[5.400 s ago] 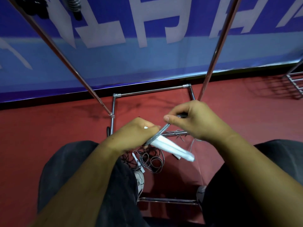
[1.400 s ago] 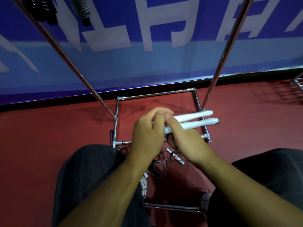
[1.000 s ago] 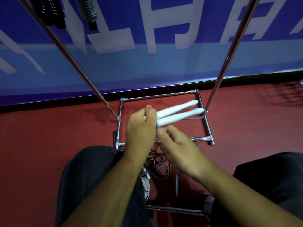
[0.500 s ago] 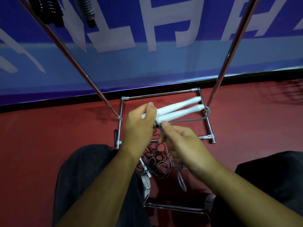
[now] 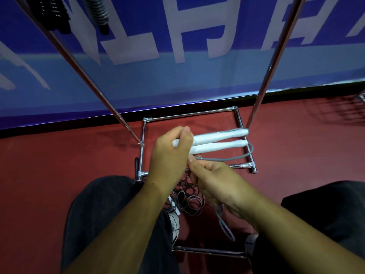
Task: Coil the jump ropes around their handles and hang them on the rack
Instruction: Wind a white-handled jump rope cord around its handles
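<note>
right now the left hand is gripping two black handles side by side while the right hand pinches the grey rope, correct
Not quite: the handles are white, not black. The head view shows the left hand gripping two white handles side by side while the right hand pinches the grey rope.

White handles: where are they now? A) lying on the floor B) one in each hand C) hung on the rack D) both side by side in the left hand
D: the left hand grips both white handles together, while the right hand pinches the grey rope below them.
</note>
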`<state>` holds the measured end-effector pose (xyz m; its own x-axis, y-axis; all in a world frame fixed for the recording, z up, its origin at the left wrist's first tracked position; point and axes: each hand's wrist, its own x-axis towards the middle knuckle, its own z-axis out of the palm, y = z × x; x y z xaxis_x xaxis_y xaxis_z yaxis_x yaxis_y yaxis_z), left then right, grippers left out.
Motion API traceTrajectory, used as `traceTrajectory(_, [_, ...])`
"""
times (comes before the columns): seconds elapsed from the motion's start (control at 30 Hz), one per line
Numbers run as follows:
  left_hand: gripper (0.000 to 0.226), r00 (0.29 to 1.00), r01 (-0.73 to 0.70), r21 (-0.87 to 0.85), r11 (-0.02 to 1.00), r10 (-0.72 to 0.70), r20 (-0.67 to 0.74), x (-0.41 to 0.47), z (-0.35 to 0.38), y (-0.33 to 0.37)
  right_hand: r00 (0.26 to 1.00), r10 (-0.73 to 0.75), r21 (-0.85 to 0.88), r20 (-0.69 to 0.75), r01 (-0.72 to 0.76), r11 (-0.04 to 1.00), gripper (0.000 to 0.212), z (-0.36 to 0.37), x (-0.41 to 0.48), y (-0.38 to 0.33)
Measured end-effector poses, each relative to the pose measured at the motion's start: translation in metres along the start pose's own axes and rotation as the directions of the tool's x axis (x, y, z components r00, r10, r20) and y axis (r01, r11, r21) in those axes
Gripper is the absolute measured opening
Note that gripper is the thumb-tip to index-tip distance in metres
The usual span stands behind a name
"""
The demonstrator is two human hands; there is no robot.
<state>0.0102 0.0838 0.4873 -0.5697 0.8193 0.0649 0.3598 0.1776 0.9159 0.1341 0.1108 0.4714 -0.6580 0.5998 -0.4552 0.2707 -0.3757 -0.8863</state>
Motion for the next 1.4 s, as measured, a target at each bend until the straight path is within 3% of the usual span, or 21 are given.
traceTrajectory(0.1, [0.035, 1.0, -0.022, 0.147, 0.989, 0.023, -0.002, 0.001, 0.001, -0.001, 0.999, -0.048, -0.167, 0.006, 0.048, 0.985, 0.056, 0.001, 0.0, 0.0])
traceTrajectory(0.27, [0.033, 0.997, -0.071, 0.275, 0.959, 0.061, 0.047, 0.005, -0.005, -0.007, 0.992, 0.044, -0.072, 0.118, -0.036, 0.997, 0.034, -0.006, -0.01, -0.012])
traceTrajectory(0.33, [0.033, 0.998, -0.05, 0.29, 0.956, 0.037, 0.051, 0.008, -0.009, -0.009, 0.996, 0.019, -0.223, 0.087, 0.001, 0.975, 0.027, -0.018, -0.012, -0.014])
traceTrajectory(0.43, [0.035, 0.997, -0.033, 0.325, 0.945, 0.006, 0.082, 0.008, -0.01, -0.013, 0.982, -0.185, -0.498, 0.042, 0.181, 0.848, 0.015, -0.03, -0.015, -0.015])
traceTrajectory(0.53, [0.037, 0.991, -0.03, 0.367, 0.93, -0.021, 0.133, 0.008, -0.008, -0.018, 0.929, -0.368, -0.704, 0.051, 0.295, 0.646, 0.006, -0.036, -0.013, -0.014])
traceTrajectory(0.67, [0.034, 0.97, -0.004, 0.363, 0.932, -0.085, 0.229, 0.01, -0.009, -0.018, 0.92, -0.391, -0.832, 0.013, 0.227, 0.506, 0.017, -0.049, -0.003, -0.02])
traceTrajectory(0.87, [0.036, 0.882, -0.003, 0.286, 0.958, -0.133, 0.452, 0.008, -0.016, -0.01, 0.898, -0.423, -0.813, 0.124, 0.337, 0.475, 0.037, -0.062, 0.005, -0.027])
traceTrajectory(0.97, [0.037, 0.82, 0.063, 0.278, 0.959, -0.209, 0.532, 0.003, -0.02, -0.006, 0.881, -0.447, -0.767, 0.156, 0.393, 0.508, 0.042, -0.064, 0.005, -0.027])
traceTrajectory(1.07, [0.044, 0.807, 0.199, 0.134, 0.971, -0.24, 0.54, -0.001, -0.022, -0.004, 0.915, -0.373, -0.609, 0.153, 0.384, 0.694, 0.042, -0.063, 0.006, -0.029])
traceTrajectory(1.17, [0.045, 0.816, 0.285, 0.003, 0.959, -0.244, 0.524, -0.007, -0.022, -0.002, 0.945, -0.226, -0.387, 0.236, 0.305, 0.87, 0.042, -0.055, 0.003, -0.031])
traceTrajectory(1.27, [0.047, 0.823, 0.345, -0.099, 0.933, -0.25, 0.509, -0.009, -0.023, -0.003, 0.956, -0.114, -0.281, 0.269, 0.191, 0.941, 0.043, -0.049, 0.001, -0.032])
traceTrajectory(1.33, [0.063, 0.819, 0.365, -0.158, 0.918, -0.235, 0.523, -0.009, -0.026, -0.004, 0.959, -0.074, -0.239, 0.275, 0.143, 0.96, 0.042, -0.047, -0.001, -0.034])
traceTrajectory(1.4, [0.054, 0.814, 0.344, -0.19, 0.919, -0.192, 0.548, -0.009, -0.027, -0.004, 0.958, -0.022, -0.167, 0.285, 0.073, 0.983, 0.041, -0.045, -0.002, -0.036])
